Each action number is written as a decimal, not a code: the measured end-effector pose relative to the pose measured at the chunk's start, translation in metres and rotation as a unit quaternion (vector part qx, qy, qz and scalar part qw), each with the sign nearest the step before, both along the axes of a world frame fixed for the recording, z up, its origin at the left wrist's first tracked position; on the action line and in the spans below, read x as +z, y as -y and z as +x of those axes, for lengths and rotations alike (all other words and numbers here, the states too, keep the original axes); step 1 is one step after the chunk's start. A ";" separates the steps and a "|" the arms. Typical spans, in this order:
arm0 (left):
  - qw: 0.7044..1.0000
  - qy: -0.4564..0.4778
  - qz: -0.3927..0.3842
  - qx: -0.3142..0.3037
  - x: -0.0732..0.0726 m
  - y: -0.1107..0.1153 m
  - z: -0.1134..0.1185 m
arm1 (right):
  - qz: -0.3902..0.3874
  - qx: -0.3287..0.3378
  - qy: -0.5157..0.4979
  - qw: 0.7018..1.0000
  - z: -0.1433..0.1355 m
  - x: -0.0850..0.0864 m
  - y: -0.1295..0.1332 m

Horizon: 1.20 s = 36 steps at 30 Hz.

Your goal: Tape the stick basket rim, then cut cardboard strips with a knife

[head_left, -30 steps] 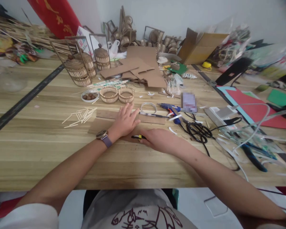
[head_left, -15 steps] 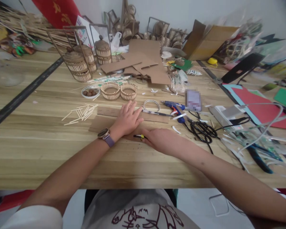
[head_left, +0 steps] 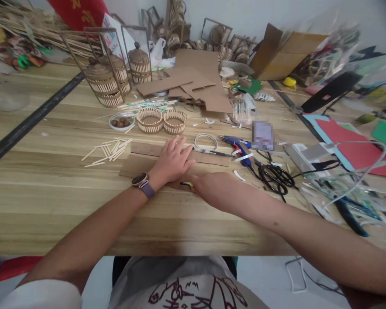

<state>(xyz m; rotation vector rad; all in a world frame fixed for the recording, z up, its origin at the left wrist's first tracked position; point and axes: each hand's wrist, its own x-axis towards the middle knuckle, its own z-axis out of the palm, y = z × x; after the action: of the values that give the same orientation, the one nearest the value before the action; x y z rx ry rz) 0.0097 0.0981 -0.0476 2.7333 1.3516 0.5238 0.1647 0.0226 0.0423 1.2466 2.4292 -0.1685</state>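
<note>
The flat brown cardboard piece [head_left: 133,166] lies on the pale wood-grain surface [head_left: 141,234] in front of me, partly hidden beneath my left hand [head_left: 173,162]. That hand is spread, palm down, its fingers reaching over a long brown cardboard strip [head_left: 212,159] just toward 12 o'clock. At 4 o'clock, my right hand [head_left: 207,189] keeps a closed grip on a slim black-and-yellow tool [head_left: 187,184], its tip pointing toward 9; I cannot tell whether a blade is out.

If that tip is sharp, a slip toward 10 or 11 could catch my left hand, which sits so near. Should my left palm press unevenly, the piece could skew, and the strip might slide with it. A slender dark pen [head_left: 217,152] lies along the strip at 2 o'clock; a bump could set it rolling.

Farther out between 2 and 3 is a blue glue gun [head_left: 242,148], its coiled black cord [head_left: 273,178] at 3, where my right forearm could snag it and drag the gun. At 10, loose pale wooden sticks [head_left: 117,150] could scatter if my left arm sweeps wide. Two round slatted baskets [head_left: 149,128] stand at 12, apart from my fingertips.
</note>
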 end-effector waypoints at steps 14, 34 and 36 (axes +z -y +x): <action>1.000 -0.003 0.009 -0.002 -0.001 0.000 0.001 | -0.070 -0.041 0.048 0.996 -0.012 0.010 -0.003; 1.000 0.007 0.010 -0.022 -0.001 -0.002 -0.002 | -0.062 0.028 0.069 0.995 -0.013 0.015 -0.009; 1.000 0.008 0.013 -0.023 -0.002 -0.002 -0.003 | -0.069 0.028 0.071 0.995 -0.011 0.013 -0.009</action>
<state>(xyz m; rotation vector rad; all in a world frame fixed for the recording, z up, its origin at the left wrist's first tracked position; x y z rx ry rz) 0.0067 0.1005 -0.0497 2.7671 1.2836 0.5627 0.1533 0.0320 0.0557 1.0917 2.2870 -0.2196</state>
